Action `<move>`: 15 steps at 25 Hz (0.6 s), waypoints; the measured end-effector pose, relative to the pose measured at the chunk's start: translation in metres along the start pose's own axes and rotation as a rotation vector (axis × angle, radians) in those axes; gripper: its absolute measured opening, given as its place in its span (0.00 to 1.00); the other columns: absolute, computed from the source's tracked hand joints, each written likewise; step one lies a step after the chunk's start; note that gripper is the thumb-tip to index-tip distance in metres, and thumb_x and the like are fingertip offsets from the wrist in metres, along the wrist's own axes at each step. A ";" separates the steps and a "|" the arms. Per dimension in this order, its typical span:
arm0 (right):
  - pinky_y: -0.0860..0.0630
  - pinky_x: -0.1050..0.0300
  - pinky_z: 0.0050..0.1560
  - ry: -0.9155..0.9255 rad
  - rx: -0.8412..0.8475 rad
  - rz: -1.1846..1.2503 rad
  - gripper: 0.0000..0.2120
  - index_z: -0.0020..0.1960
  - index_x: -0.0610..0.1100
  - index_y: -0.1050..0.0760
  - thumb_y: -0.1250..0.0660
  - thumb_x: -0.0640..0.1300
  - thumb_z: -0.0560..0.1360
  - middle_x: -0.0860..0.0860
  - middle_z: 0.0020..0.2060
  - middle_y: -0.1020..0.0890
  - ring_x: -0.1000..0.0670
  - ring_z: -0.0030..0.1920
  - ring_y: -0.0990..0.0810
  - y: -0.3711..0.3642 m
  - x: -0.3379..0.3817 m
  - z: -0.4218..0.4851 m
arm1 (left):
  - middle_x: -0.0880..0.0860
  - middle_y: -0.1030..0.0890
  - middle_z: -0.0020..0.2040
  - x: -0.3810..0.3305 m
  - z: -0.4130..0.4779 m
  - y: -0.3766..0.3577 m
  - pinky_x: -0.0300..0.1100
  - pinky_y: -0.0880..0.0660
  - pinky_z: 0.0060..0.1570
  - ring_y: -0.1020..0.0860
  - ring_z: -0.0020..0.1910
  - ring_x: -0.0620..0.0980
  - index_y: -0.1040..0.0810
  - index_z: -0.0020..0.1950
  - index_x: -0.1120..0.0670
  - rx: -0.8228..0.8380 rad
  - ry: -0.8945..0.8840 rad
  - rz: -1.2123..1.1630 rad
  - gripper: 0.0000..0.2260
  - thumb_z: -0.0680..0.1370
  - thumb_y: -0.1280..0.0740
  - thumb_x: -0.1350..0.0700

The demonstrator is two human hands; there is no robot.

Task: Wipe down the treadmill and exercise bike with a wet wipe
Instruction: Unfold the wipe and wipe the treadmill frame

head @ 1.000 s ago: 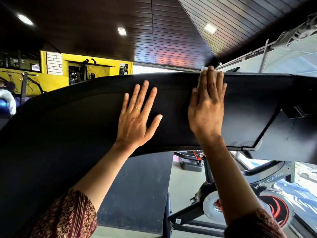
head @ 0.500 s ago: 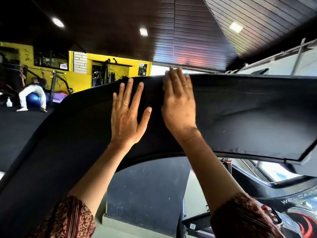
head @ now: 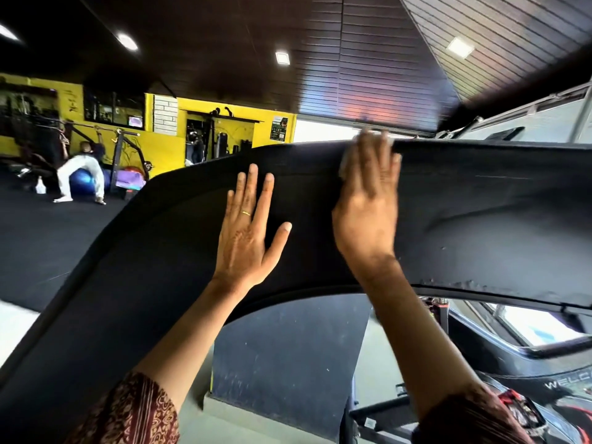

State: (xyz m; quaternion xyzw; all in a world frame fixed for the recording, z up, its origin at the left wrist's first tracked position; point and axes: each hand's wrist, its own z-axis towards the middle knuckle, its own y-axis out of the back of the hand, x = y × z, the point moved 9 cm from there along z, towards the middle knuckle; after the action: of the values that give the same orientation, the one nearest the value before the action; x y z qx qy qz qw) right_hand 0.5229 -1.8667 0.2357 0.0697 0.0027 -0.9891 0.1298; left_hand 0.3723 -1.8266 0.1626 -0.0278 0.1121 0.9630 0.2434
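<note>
A broad black treadmill surface (head: 480,219) arches across the view in front of me. My left hand (head: 246,238) lies flat on it with fingers spread and a ring on one finger. Right beside it, my right hand (head: 368,206) presses flat against the surface near its top edge and is blurred by motion. A pale wet wipe (head: 343,166) peeks out from under the right hand's fingers on their left side; the rest of it is hidden. Below at the lower right stands the black exercise bike (head: 560,386), lettered "WELC".
A dark upright panel (head: 288,363) stands below the arch. At the far left a person (head: 81,174) leans over a blue ball on the black gym floor, with a spray bottle (head: 40,185) nearby. Yellow walls and racks lie behind.
My right hand slid left along the top edge toward my left hand, then back a little to the right, now blurred. My left hand stayed flat in place. The view shifted left.
</note>
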 end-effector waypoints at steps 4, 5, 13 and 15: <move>0.45 0.46 0.75 0.282 0.198 0.104 0.26 0.71 0.32 0.35 0.47 0.31 0.73 0.37 0.71 0.34 0.40 0.73 0.37 -0.019 0.052 -0.047 | 0.55 0.52 0.77 0.000 -0.012 -0.004 0.41 0.61 0.75 0.56 0.77 0.50 0.48 0.77 0.58 0.017 0.019 -0.013 0.30 0.81 0.49 0.42; 0.46 0.47 0.75 0.286 0.224 0.095 0.28 0.72 0.33 0.36 0.45 0.31 0.72 0.38 0.72 0.34 0.42 0.73 0.38 -0.014 0.037 -0.057 | 0.56 0.51 0.77 0.000 -0.016 -0.004 0.42 0.61 0.75 0.55 0.77 0.50 0.47 0.77 0.58 0.021 0.006 -0.006 0.29 0.81 0.48 0.43; 0.45 0.43 0.74 -0.057 0.088 0.051 0.28 0.72 0.31 0.37 0.45 0.29 0.71 0.35 0.71 0.36 0.37 0.73 0.43 0.005 -0.009 -0.055 | 0.61 0.42 0.75 -0.022 -0.038 -0.010 0.44 0.55 0.75 0.46 0.76 0.57 0.39 0.74 0.61 -0.020 -0.049 -0.085 0.26 0.80 0.44 0.49; 0.45 0.46 0.74 0.286 0.274 0.131 0.28 0.71 0.35 0.34 0.42 0.32 0.71 0.40 0.71 0.33 0.42 0.74 0.40 -0.008 0.035 -0.085 | 0.61 0.42 0.75 -0.029 -0.045 -0.015 0.44 0.55 0.75 0.46 0.75 0.58 0.40 0.74 0.60 -0.008 -0.069 -0.086 0.26 0.80 0.44 0.48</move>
State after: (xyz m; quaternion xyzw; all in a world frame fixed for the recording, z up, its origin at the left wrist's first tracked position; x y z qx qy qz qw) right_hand 0.4992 -1.8657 0.1463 0.2265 -0.1181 -0.9497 0.1814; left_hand 0.4052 -1.8372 0.1188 -0.0003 0.0986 0.9524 0.2883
